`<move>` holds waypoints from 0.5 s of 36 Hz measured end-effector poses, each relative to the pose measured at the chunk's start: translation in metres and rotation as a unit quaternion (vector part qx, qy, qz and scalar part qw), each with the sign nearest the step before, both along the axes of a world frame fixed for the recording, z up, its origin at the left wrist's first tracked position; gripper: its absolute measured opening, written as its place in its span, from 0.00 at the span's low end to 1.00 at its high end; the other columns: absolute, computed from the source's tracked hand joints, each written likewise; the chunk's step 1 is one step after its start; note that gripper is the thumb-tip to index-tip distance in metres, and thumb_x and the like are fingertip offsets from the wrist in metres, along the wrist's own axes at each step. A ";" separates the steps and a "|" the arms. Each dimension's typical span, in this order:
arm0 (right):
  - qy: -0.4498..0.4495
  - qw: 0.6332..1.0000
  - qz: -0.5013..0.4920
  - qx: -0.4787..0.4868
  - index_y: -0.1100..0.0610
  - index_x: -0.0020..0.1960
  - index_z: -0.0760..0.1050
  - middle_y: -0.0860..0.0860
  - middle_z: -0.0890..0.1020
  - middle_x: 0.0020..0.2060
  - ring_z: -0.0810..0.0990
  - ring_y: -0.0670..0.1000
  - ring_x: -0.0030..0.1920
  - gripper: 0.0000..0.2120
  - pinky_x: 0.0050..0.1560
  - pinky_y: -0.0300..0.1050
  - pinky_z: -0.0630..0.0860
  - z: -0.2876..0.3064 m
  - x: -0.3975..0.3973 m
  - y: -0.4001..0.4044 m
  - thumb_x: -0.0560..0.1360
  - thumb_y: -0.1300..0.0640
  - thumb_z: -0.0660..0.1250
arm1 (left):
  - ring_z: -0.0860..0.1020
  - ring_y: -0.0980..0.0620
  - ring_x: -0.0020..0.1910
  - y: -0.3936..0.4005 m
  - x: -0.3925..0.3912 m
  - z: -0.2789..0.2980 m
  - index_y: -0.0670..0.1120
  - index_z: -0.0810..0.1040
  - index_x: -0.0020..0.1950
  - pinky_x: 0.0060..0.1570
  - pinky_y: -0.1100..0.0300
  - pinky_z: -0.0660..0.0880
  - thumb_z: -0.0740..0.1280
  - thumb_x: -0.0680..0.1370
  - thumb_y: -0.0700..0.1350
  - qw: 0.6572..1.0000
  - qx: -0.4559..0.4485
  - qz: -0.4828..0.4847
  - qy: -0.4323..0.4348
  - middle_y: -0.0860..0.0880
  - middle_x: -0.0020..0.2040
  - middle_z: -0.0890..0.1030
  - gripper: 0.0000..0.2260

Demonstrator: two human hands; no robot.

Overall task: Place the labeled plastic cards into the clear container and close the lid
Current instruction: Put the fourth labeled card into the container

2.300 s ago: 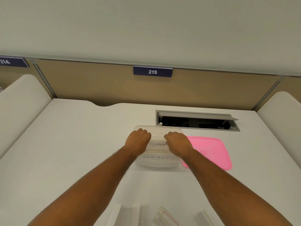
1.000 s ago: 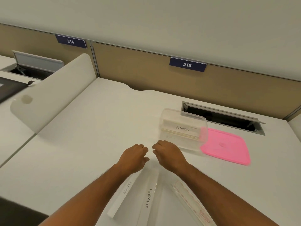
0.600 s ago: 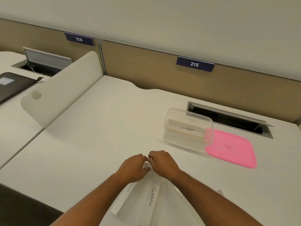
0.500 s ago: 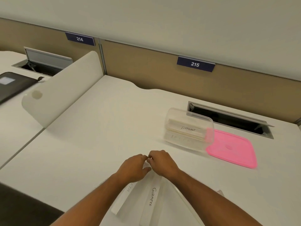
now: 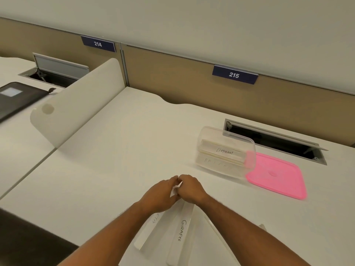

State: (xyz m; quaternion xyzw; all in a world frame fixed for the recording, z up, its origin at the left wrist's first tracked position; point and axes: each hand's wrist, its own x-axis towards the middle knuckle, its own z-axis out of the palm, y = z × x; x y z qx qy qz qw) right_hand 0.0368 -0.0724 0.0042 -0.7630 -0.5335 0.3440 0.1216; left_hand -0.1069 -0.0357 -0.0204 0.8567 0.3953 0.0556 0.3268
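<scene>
The clear container (image 5: 226, 150) stands open on the white desk, holding stacked cards; the top one reads ELEPHANT. Its pink lid (image 5: 276, 176) lies flat to its right. Near the desk's front edge lie long white cards: one marked GIRAFFE (image 5: 181, 235), another (image 5: 151, 230) left of it with its label partly hidden by my left wrist. My left hand (image 5: 160, 194) and right hand (image 5: 190, 189) meet at the far ends of these cards, fingers curled and pinching a card end between them. Which card they pinch is hidden under the hands.
An open cable hatch (image 5: 274, 141) sits behind the container. A white divider (image 5: 76, 100) bounds the desk on the left, with a dark pad (image 5: 17, 96) on the neighbouring desk. A tan partition (image 5: 172, 77) closes the back. Another clear card (image 5: 217, 233) lies under my right forearm.
Both hands left the container and came back to the cards near the front edge, closing together on a card end. In the last half second they barely moved.
</scene>
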 end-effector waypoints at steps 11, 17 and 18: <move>0.143 0.986 -0.072 0.040 0.53 0.56 0.73 0.52 0.84 0.45 0.83 0.51 0.49 0.10 0.51 0.51 0.80 0.030 0.029 0.008 0.76 0.63 0.65 | 0.76 0.57 0.58 0.022 0.023 0.019 0.55 0.65 0.73 0.53 0.64 0.70 0.64 0.77 0.62 0.998 -0.025 0.037 -0.043 0.55 0.63 0.76 0.27; 0.115 0.984 -0.078 0.107 0.50 0.53 0.75 0.47 0.84 0.41 0.82 0.47 0.45 0.07 0.41 0.42 0.77 0.053 0.048 0.015 0.78 0.60 0.63 | 0.77 0.55 0.56 0.037 0.047 0.042 0.51 0.75 0.66 0.50 0.63 0.71 0.62 0.77 0.62 0.997 0.003 0.042 -0.059 0.53 0.59 0.79 0.22; 0.105 0.984 -0.079 0.123 0.49 0.53 0.75 0.46 0.83 0.41 0.82 0.47 0.45 0.07 0.40 0.41 0.76 0.057 0.051 0.016 0.78 0.59 0.63 | 0.77 0.55 0.55 0.039 0.051 0.046 0.51 0.77 0.64 0.49 0.62 0.71 0.63 0.77 0.61 0.997 0.008 0.042 -0.062 0.53 0.58 0.79 0.20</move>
